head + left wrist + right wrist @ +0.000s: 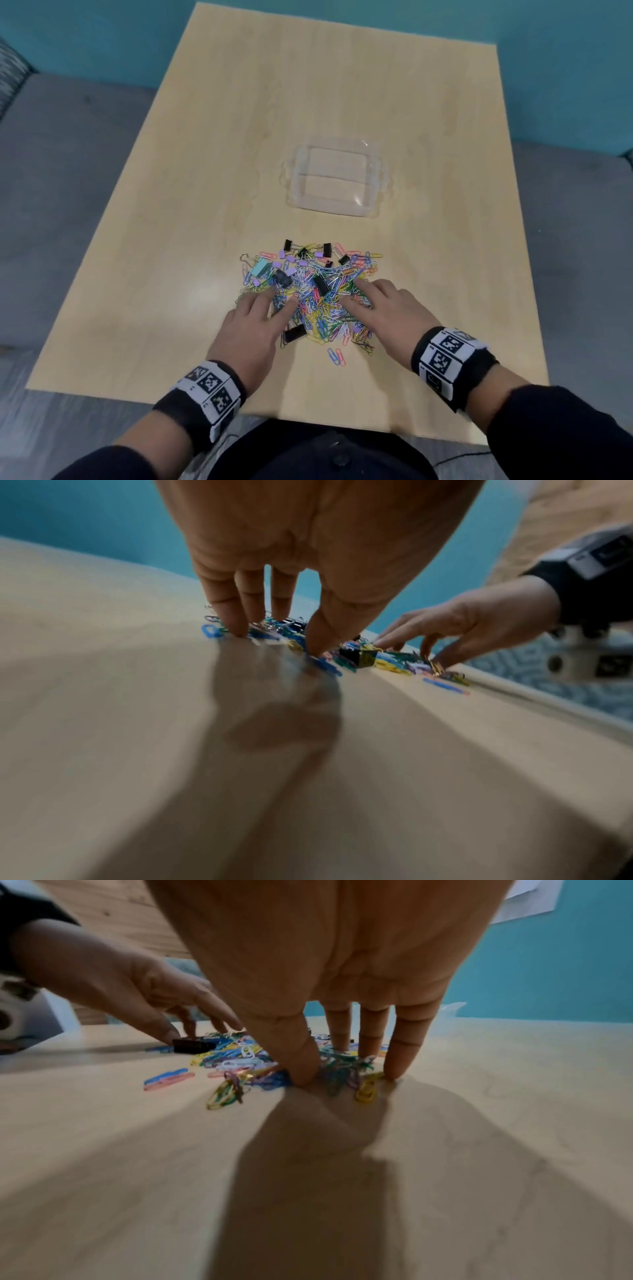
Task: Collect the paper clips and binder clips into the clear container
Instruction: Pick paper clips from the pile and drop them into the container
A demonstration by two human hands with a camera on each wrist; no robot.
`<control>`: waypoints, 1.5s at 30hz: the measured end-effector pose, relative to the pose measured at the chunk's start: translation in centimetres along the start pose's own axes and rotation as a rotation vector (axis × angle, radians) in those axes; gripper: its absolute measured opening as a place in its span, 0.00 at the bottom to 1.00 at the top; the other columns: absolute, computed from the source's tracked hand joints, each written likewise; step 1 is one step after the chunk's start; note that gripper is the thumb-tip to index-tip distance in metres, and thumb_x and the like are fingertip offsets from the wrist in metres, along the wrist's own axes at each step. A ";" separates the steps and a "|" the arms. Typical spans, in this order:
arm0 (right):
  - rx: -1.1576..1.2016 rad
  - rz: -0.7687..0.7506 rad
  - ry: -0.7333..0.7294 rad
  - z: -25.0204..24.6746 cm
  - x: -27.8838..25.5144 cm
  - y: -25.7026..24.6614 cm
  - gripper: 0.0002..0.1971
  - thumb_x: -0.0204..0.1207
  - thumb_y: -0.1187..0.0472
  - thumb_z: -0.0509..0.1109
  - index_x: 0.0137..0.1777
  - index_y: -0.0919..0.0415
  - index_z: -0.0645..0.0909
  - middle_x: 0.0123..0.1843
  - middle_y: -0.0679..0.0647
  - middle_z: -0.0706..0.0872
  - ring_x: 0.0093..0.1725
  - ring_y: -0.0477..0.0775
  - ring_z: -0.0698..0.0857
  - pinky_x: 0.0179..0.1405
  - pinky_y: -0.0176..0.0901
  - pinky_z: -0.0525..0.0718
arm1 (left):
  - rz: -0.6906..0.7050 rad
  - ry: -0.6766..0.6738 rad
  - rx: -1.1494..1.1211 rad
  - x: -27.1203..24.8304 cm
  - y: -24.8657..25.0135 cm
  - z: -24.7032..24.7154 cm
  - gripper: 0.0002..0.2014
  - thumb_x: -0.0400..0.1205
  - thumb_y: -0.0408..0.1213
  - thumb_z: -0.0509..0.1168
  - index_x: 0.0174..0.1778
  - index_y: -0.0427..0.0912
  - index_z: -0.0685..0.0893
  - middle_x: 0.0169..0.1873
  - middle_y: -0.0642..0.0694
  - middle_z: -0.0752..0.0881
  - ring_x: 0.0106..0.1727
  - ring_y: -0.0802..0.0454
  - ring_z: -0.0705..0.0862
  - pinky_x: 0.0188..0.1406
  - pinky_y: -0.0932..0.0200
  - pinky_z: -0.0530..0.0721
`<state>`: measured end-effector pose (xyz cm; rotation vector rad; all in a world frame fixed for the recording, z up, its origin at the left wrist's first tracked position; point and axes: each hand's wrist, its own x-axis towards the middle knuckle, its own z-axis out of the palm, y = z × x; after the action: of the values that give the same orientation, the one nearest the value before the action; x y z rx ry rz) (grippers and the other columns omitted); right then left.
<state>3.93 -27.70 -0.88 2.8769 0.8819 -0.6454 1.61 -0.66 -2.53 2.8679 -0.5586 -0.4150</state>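
Nothing is collected yet: the clear rectangular plastic container (335,178) sits empty on the pale wooden bench (205,171) beyond the heap of coloured paper clips and binder clips (308,291), where the left hand (251,329) and right hand (383,308) press with spread fingers, gripping nothing.

Clips under left hand (248,329): hidden
Right hand (329,961) palm: cut off at top edge
Wrist views: blurred
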 end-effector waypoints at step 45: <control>0.895 0.447 0.060 -2.1 0.9 2.1 0.02 0.75 0.63 0.70 0.43 0.55 0.82 0.31 0.47 0.80 0.30 0.50 0.79 0.34 0.43 0.78 | -0.036 -0.014 -0.259 2.9 -1.6 -3.2 0.07 0.75 0.28 0.67 0.41 0.46 0.84 0.38 0.50 0.79 0.37 0.47 0.81 0.32 0.55 0.80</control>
<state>6.49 -28.62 0.51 3.6591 -0.1542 -1.1091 5.69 0.12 -0.55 2.6313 -0.4214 -0.4759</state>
